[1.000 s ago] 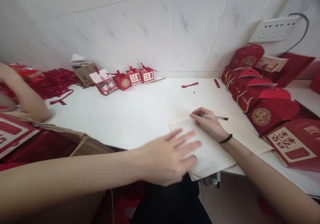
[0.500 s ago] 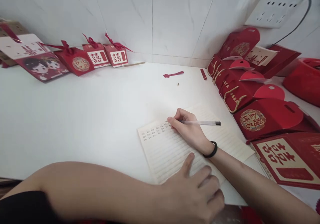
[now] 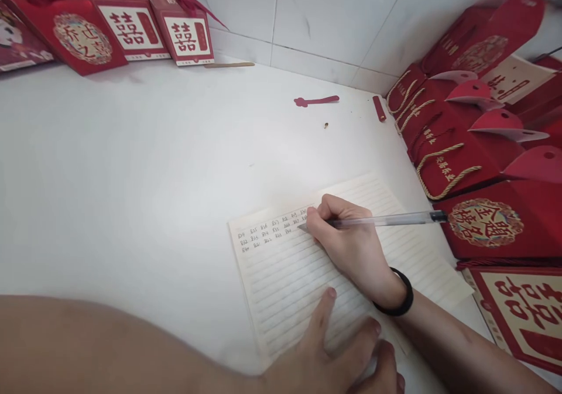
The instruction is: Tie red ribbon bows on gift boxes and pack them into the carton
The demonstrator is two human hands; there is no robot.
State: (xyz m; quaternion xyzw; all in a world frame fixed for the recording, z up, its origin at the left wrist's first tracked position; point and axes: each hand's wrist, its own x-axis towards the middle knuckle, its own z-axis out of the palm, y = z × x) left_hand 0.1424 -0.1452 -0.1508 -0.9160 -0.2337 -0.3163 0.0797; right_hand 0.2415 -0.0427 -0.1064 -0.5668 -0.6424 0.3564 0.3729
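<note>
My right hand (image 3: 351,239) grips a clear pen with a black end cap (image 3: 395,219), its tip at the ruled notebook page (image 3: 281,283). Rows of small handwritten numbers run along the top of that page. A black band circles my right wrist. Across the lower part of the notebook lies my left hand (image 3: 338,353), fingers spread and resting on the paper, holding nothing. The bottom edge of the view cuts off part of this hand. The notebook lies open on the white table (image 3: 153,165), its right-hand page partly covered by my right hand and forearm.
Red gift boxes with rope handles (image 3: 443,165) line the right side. More red boxes with ribbons (image 3: 184,34) stand against the tiled wall at back left. A flat red strip (image 3: 317,100), a small red stick (image 3: 379,108) and a tiny brass-coloured bit (image 3: 326,126) lie beyond the notebook.
The view has moved closer and lower over the notebook. My right hand, still gripping the pen, has its tip at a lower row of numbers. My left hand stays spread on the page.
</note>
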